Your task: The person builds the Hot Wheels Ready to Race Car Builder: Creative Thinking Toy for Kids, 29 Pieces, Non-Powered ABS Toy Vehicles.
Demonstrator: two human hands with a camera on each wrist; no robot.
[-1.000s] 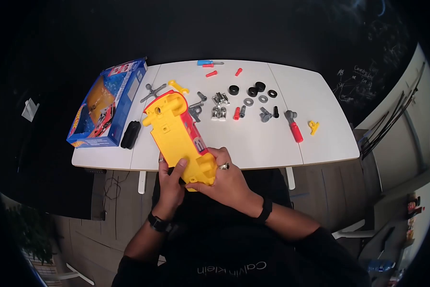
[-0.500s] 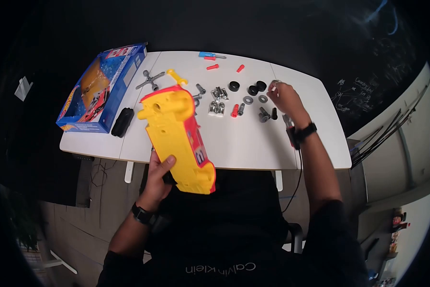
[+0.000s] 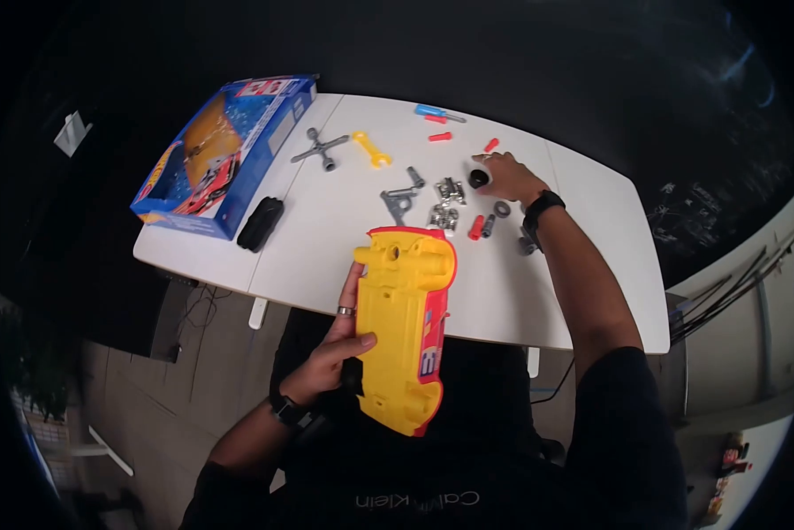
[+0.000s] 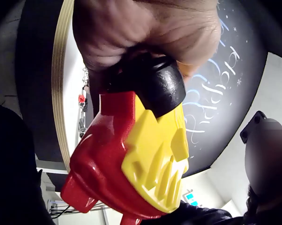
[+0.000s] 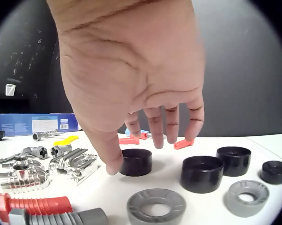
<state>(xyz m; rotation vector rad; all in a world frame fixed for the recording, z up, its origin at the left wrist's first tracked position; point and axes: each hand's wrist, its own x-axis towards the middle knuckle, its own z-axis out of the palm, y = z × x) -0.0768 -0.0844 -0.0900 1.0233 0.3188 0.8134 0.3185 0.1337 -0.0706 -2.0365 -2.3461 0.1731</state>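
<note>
The left hand point(image 3: 333, 355) holds a toy car body with a yellow underside point(image 3: 395, 331) and red sides, its thumb across the yellow. In the left wrist view that hand point(image 4: 148, 33) grips a black rounded part point(image 4: 166, 86) at the car's end point(image 4: 103, 145). Over the table, the right hand point(image 3: 510, 179) reaches to a black wheel point(image 3: 478, 178). In the right wrist view the thumb of the right hand point(image 5: 136, 70) is beside that wheel point(image 5: 136, 162), the other fingers extended behind it; whether it touches is unclear. More black wheels point(image 5: 202, 174) and grey rings point(image 5: 156, 206) lie to the right and in front.
A blue toy box point(image 3: 277, 132) and black case point(image 3: 261, 224) are at the table's left. A grey cross wrench point(image 3: 320, 149), yellow wrench point(image 3: 372, 149), grey parts point(image 3: 398, 204), chrome parts point(image 3: 444, 218), red bolts point(image 3: 475, 227) and a blue screwdriver point(image 3: 430, 110) lie on the white table point(image 3: 618, 256).
The right hand has let go of the car and moved out over the table to the wheels. The left hand has kept hold of the car, which now stands more upright in view.
</note>
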